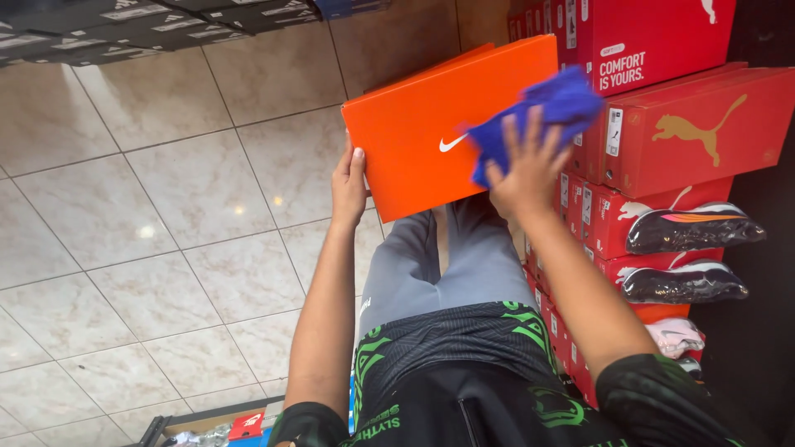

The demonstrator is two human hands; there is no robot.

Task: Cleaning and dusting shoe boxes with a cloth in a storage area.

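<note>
Overhead, left hand [349, 184] gripping orange box [431, 124] edge, right hand [530, 165] pressing blue cloth [542, 112]

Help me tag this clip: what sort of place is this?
Probably a shoe shop or its stockroom: red shoeboxes stacked in columns, wrapped shoes lying on them, a tiled floor. The left hand holds an orange shoebox; the right hand presses a blue cloth on it.
</note>
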